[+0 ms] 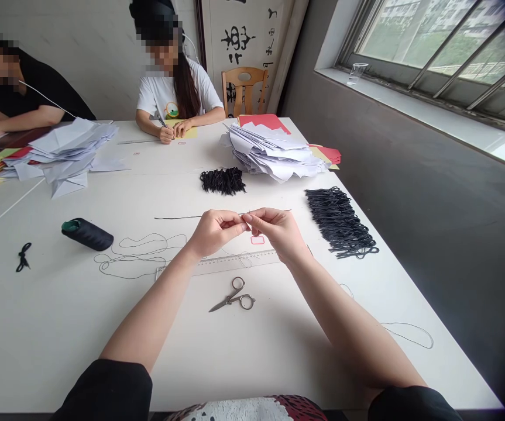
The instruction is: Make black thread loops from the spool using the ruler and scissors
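Observation:
My left hand (215, 231) and my right hand (281, 228) meet above the middle of the table. Thumb and fingers of each are pinched on a thin black thread (175, 218), whose end sticks out leftward past my left hand. Exactly how the thread runs between the fingertips is too small to make out. Under my wrists lies a clear ruler (226, 262). Closer to me rest slightly spread metal scissors (232, 299). A spool of black thread (89, 235) lies on its side at the left, with loose thread (142, 261) looping beside it.
Black looped cords lie in a small pile (222, 181) and a larger row (340, 222) near the right edge. Behind them is a stack of white papers (274, 152). One knotted cord (23, 257) sits far left. Two people work across the white table (37, 339).

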A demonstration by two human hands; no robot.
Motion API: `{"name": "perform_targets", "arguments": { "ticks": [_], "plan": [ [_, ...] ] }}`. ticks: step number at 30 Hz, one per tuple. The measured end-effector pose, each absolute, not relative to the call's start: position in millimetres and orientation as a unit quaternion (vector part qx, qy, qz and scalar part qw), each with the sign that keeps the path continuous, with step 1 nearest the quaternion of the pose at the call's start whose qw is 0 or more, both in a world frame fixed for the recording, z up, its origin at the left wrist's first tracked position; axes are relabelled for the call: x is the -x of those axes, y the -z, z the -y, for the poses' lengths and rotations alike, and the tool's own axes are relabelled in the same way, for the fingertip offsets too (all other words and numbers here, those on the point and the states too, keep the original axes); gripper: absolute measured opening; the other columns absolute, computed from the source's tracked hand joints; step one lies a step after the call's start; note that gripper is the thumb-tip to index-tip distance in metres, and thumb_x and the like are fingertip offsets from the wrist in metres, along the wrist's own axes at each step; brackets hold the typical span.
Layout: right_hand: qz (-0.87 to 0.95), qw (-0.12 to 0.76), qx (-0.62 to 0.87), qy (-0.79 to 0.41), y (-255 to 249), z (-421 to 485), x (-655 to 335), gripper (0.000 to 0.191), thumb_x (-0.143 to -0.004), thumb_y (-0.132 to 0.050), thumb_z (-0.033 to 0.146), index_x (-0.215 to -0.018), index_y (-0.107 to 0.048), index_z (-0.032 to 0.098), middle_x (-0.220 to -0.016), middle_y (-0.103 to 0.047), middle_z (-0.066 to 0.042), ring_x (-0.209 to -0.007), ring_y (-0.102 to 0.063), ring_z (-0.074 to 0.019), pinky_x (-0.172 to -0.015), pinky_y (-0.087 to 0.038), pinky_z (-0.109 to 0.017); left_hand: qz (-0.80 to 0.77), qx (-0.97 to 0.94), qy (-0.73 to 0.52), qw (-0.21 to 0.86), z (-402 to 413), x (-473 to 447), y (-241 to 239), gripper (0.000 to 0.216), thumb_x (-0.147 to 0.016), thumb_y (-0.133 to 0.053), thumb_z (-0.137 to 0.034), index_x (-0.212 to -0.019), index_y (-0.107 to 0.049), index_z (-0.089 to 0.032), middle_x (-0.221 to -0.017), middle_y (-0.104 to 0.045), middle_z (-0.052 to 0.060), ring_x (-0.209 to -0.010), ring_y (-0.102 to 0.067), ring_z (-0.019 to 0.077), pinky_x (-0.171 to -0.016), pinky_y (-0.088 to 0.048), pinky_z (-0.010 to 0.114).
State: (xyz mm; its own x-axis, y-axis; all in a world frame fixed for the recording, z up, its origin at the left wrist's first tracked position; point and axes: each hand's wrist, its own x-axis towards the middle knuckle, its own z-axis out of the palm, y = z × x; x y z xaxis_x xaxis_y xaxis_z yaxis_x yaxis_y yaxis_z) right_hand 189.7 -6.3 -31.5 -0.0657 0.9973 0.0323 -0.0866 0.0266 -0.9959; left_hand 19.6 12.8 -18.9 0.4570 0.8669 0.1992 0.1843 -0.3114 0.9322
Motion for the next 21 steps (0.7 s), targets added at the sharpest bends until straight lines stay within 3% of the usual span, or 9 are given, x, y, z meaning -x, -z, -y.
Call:
{"name": "perform_targets", "arguments": {
  "ticks": [7,10,14,21],
  "plan": [
    [0.504,0.534,0.457,-0.501,31.1,7.7,-188.8,0.033,-0.069,-0.079,0.048,-0.075,-0.072,0.017,-0.066,-0.062,-0.002,-0.06,-0.051,-0.0103,-0.054,-0.041,-0.024,-0.343,-0.695,-0.399,0.489,-11.6,-23.3,19.4,0.018,-0.082,-0.064,-0.03,-0.076,-0.072,-0.014,-0.071,-0.066,0.004,-0.06,-0.052,0.012,-0.055,-0.039,0.025],
    [0.497,0.546,0.467,-0.487,30.6,8.5,-188.4,0.032,-0.071,-0.078,0.049,-0.077,-0.072,0.018,-0.063,-0.059,-0.001,-0.058,-0.051,-0.01,-0.052,-0.039,-0.023,-0.354,-0.658,-0.425,0.51,-10.6,-26.5,20.7,0.019,-0.083,-0.067,-0.034,-0.083,-0.072,-0.015,-0.06,-0.056,-0.001,-0.049,-0.037,0.0072,-0.047,-0.028,0.024],
    [0.495,0.557,0.458,-0.484,30.5,9.8,-187.1,0.031,-0.074,-0.076,0.049,-0.077,-0.071,0.018,-0.062,-0.059,0.0,-0.058,-0.052,-0.0097,-0.051,-0.038,-0.022,-0.373,-0.625,-0.447,0.519,-8.6,-29.4,22.0,0.022,-0.08,-0.071,-0.038,-0.074,-0.071,-0.017,-0.048,-0.038,-0.006,-0.044,-0.022,0.0056,-0.043,-0.018,0.025],
    [0.506,0.547,0.467,-0.476,28.2,11.5,-187.6,0.034,-0.076,-0.073,0.051,-0.079,-0.072,0.017,-0.063,-0.061,-0.001,-0.059,-0.055,-0.0103,-0.051,-0.039,-0.022,-0.39,-0.583,-0.468,0.538,-8.5,-30.1,18.4,0.022,-0.077,-0.072,-0.037,-0.072,-0.071,-0.016,-0.046,-0.037,-0.006,-0.043,-0.022,0.0055,-0.043,-0.019,0.026]
  ]
}}
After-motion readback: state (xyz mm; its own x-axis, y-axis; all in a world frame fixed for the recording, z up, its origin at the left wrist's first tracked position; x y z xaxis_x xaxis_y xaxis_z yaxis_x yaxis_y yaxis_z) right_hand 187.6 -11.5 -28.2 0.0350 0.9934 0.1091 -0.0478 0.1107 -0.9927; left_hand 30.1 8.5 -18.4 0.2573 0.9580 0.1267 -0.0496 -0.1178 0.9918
